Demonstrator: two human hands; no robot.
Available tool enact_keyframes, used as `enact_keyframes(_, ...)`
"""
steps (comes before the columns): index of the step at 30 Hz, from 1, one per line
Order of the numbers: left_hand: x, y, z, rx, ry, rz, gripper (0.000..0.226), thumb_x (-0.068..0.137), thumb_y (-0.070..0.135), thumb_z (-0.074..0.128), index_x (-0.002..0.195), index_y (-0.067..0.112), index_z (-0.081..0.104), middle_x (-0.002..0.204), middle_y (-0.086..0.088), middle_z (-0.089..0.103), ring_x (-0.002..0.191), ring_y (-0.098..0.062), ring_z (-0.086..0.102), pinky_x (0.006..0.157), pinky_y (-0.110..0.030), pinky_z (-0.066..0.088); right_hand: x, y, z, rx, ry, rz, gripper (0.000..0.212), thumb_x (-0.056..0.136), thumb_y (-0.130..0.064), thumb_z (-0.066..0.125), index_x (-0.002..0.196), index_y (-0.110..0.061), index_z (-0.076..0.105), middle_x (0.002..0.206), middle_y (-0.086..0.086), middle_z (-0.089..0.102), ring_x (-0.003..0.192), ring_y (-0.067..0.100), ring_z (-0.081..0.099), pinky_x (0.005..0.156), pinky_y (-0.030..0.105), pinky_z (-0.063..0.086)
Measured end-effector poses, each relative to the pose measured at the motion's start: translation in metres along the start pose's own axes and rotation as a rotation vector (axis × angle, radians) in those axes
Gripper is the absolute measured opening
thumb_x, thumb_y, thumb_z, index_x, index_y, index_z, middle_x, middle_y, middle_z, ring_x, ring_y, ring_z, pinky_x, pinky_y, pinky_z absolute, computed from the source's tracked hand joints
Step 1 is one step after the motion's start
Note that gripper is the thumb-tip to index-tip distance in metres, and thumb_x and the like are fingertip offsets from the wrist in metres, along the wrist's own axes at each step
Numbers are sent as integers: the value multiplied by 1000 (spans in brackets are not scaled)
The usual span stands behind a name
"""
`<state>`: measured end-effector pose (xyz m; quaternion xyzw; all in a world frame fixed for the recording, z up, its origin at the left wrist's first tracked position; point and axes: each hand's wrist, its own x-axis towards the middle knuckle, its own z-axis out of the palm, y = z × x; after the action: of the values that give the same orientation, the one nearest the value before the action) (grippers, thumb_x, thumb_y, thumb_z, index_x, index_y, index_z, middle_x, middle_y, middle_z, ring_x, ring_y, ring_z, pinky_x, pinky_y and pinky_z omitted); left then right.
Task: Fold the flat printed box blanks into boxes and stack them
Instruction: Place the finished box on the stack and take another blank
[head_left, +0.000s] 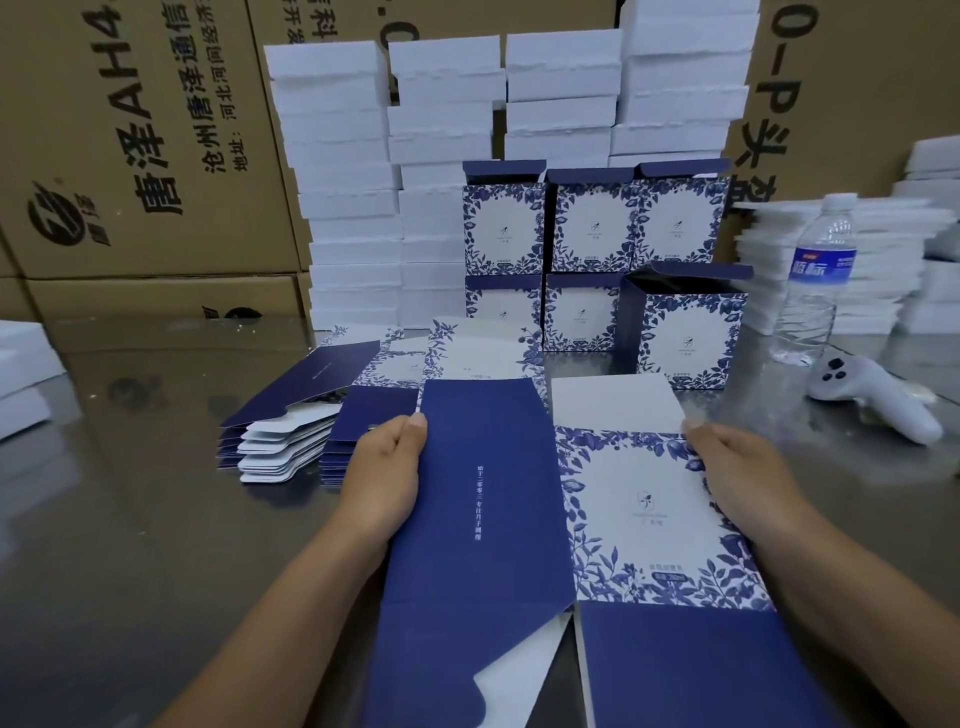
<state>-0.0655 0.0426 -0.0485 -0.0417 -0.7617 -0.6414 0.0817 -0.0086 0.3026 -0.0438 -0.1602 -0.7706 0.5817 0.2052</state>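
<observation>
Closest of all is a flat cardboard box blank (493, 519), dark blue on one side panel and white with blue flowers and leaves on the other. It is held up over the shiny grey metal table (130, 519), right in the middle and low in the view. The left hand (384, 467) grips the blank's left edge, thumb on top of the dark blue panel and fingers curled under it. The right hand (743, 473) grips the right edge the same way, thumb on top by the flowered panel.

Just behind the left hand lies a pile of more flat blue and white blanks (291, 431), a bit spread out on the table.

Behind the held blank stand the folded blue-flowered boxes (587, 228) — one row sits on top of another, and their top flaps are up. One more folded box with an open top (685, 338) stands in front of them on the right side.

Tall stacks of white foam blocks (343, 208) stand behind and to the left of the boxes. Big brown cardboard cartons with black writing (145, 130) make a wall at the back.

On the right stands a clear plastic water bottle with a blue label (818, 270) — near it lies a white hand controller (872, 395). A pile of flat white sheets (883, 270) sits behind the bottle.
</observation>
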Motion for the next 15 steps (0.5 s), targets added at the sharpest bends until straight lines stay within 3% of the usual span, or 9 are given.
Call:
enact_keyframes(4, -2, 2, 1, -201, -30, -81, 40, 99, 33, 46, 79, 15, 74, 82, 1, 74, 70, -15, 68, 62, -25, 52, -1, -5, -1, -39, 28, -25, 45, 98, -24, 46, 82, 17, 51, 64, 15, 38, 56, 17, 33, 50, 27, 19)
enact_keyframes(6, -2, 5, 0, -377, -102, -156, 42, 98, 37, 46, 77, 21, 78, 90, -1, 75, 75, -17, 71, 58, -26, 54, -2, -7, -1, -44, 46, -31, 48, 99, -26, 45, 90, 21, 51, 69, 31, 47, 59, 27, 40, 56, 25, 19)
enact_keyframes(8, -3, 13, 0, -534, -222, -182, 48, 97, 38, 42, 73, 20, 79, 84, -2, 75, 72, -16, 72, 54, -24, 54, -2, -6, -2, -25, 76, -20, 50, 99, -28, 45, 102, 21, 51, 97, 42, 57, 73, 49, 57, 58, 29, 29)
enact_keyframes(9, -2, 15, 1, -578, -272, -173, 50, 96, 38, 41, 69, 19, 79, 79, -1, 75, 68, -14, 72, 51, -22, 54, -3, -7, -2, -12, 88, 8, 49, 99, -29, 46, 104, 19, 54, 104, 39, 58, 82, 52, 59, 65, 41, 48)
enact_keyframes(10, -5, 20, 1, -620, -309, -166, 51, 94, 37, 41, 64, 19, 79, 73, 0, 75, 64, -12, 71, 47, -20, 52, -4, -8, -3, 8, 89, 35, 47, 98, -30, 46, 100, 15, 59, 103, 33, 62, 80, 48, 61, 77, 41, 50)
enact_keyframes(11, -6, 21, 1, -647, -351, -152, 50, 92, 38, 43, 60, 20, 78, 70, 1, 74, 60, -10, 71, 45, -18, 51, -5, -9, -3, 20, 79, 60, 44, 98, -31, 46, 93, 8, 65, 94, 24, 68, 71, 38, 62, 61, 32, 47)
enact_keyframes(13, -13, 29, 2, -664, -427, -128, 44, 82, 44, 46, 61, 24, 78, 71, 3, 74, 62, -8, 71, 46, -18, 51, -6, -10, -3, 42, 32, 95, 37, 98, -32, 47, 82, -7, 69, 70, 4, 68, 58, 20, 59, 51, 23, 39)
enact_keyframes(15, -17, 34, 3, -687, -483, -145, 46, 76, 51, 42, 62, 26, 78, 73, 6, 74, 64, -6, 71, 48, -18, 52, -9, -12, 0, 62, 3, 116, 37, 98, -31, 46, 77, -11, 68, 53, -5, 65, 47, 13, 59, 43, 19, 36)
